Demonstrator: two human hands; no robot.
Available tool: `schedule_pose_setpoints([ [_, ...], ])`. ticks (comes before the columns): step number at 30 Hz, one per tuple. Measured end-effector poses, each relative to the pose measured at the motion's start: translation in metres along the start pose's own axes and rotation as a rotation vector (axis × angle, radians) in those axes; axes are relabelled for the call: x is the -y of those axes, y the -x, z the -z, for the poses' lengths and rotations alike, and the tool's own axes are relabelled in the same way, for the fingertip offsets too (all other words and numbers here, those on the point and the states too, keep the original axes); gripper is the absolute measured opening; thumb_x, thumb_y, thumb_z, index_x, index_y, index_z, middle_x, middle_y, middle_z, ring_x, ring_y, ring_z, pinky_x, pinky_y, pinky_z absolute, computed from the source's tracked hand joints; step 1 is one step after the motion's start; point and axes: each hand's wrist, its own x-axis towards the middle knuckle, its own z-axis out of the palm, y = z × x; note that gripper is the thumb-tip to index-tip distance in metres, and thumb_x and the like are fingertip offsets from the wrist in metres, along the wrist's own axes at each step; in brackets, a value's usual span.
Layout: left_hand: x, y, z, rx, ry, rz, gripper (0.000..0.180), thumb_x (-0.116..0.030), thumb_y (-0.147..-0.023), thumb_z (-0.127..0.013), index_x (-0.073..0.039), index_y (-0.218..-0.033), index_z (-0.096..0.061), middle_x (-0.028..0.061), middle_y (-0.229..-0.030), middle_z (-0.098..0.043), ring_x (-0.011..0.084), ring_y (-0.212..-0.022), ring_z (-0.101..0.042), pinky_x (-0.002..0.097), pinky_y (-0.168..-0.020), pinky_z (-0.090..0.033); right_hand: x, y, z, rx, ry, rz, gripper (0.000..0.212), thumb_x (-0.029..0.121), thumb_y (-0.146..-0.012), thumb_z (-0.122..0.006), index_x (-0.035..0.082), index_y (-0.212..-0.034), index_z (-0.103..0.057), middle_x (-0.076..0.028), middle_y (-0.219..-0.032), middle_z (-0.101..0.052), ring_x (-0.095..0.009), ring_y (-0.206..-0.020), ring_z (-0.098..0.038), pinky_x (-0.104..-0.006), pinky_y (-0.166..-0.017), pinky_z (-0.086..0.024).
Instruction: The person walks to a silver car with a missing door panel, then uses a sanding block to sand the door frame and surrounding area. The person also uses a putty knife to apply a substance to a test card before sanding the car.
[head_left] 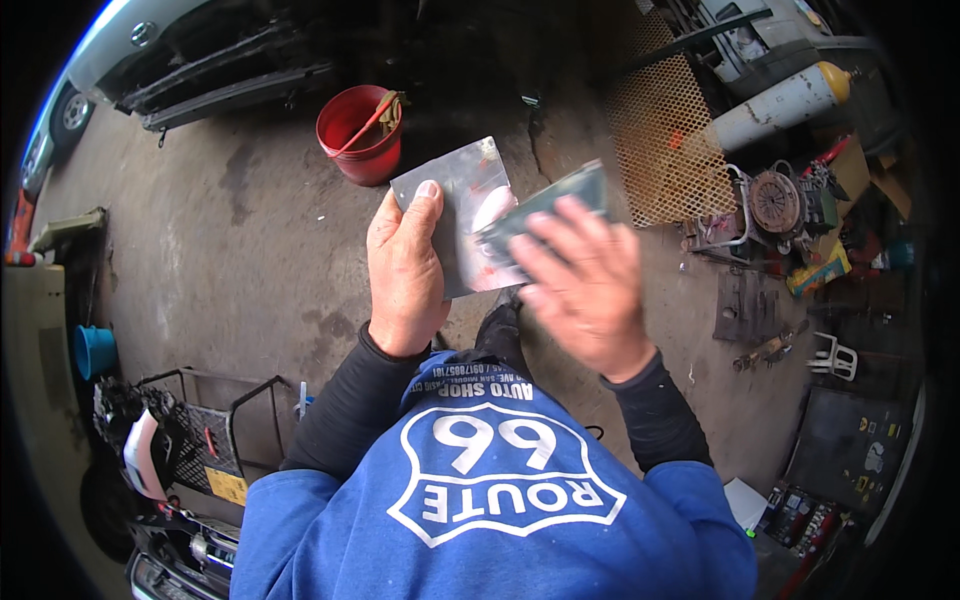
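Observation:
In front of my body, my left hand (405, 250) grips a flat grey metal plate (455, 180) by its left side, thumb on top. A lump of pinkish-white paste (493, 208) lies on the plate, with reddish smears around it. My right hand (585, 280), smeared by motion, holds a thin dark-green flat piece (575, 192) with its fingers laid over it. The piece's left edge meets the plate beside the paste. My right thumb is hidden.
A red bucket (350, 140) with a stick and cloth stands ahead on the concrete floor. At the right are a mesh panel (665, 130), a gas cylinder (770, 105) and a clutch part (778, 203). A metal cart (215, 440) and blue bucket (92, 350) are on the left.

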Motion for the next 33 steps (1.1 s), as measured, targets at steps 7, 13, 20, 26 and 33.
schedule_pose_setpoints([
  [7, -0.001, -0.001, 0.007, 0.014, -0.141, -0.129, 0.027, -0.023, -0.103, -0.058, -0.001, -0.119, -0.061, 0.0081, -0.11, -0.07, 0.0143, -0.097, -0.067, 0.0298, -0.088, -0.053, 0.003, -0.022, 0.018, 0.004, -0.065, 0.104, 0.036, 0.029, -0.088, -0.071, 0.015, -0.121, -0.073, -0.007, -0.132, -0.065, -0.029, -0.13, -0.054, -0.0483, -0.1, -0.036],
  [13, -0.007, -0.001, 0.006, 0.003, -0.155, -0.096, 0.027, -0.022, -0.103, -0.058, -0.001, -0.119, -0.062, 0.0075, -0.111, -0.07, 0.0133, -0.098, -0.066, 0.0275, -0.089, -0.051, 0.004, -0.028, 0.014, -0.072, -0.107, 0.153, 0.037, 0.03, -0.086, -0.072, 0.016, -0.121, -0.072, -0.004, -0.131, -0.065, -0.027, -0.13, -0.053, -0.0511, -0.098, -0.038],
  [20, -0.012, 0.001, 0.012, 0.01, 0.019, 0.109, 0.027, -0.017, -0.104, -0.051, 0.002, -0.121, -0.058, 0.0125, -0.111, -0.07, 0.0175, -0.097, -0.07, 0.0322, -0.088, -0.056, -0.001, -0.025, 0.012, 0.06, -0.486, 0.224, 0.037, 0.034, -0.091, -0.069, 0.014, -0.122, -0.072, -0.01, -0.133, -0.063, -0.034, -0.131, -0.053, -0.0522, -0.101, -0.039],
  [26, -0.002, 0.006, 0.014, -0.02, 0.304, 0.357, 0.034, -0.021, -0.102, -0.055, 0.003, -0.126, -0.053, 0.017, -0.113, -0.07, 0.0209, -0.093, -0.073, 0.0348, -0.082, -0.062, -0.021, -0.003, -0.008, 0.032, -0.417, 0.276, 0.043, 0.04, -0.092, -0.068, 0.017, -0.128, -0.07, -0.009, -0.139, -0.059, -0.033, -0.136, -0.05, -0.051, -0.102, -0.04],
  [33, -0.013, 0.009, 0.016, -0.013, 0.069, 0.098, 0.032, -0.02, -0.102, -0.056, 0.003, -0.124, -0.055, 0.0142, -0.11, -0.07, 0.0205, -0.097, -0.072, 0.0338, -0.087, -0.058, -0.026, 0.003, 0.006, 0.08, -0.112, -0.034, 0.035, 0.026, -0.092, -0.067, 0.01, -0.122, -0.072, -0.012, -0.131, -0.064, -0.035, -0.13, -0.054, -0.0466, -0.101, -0.04],
])
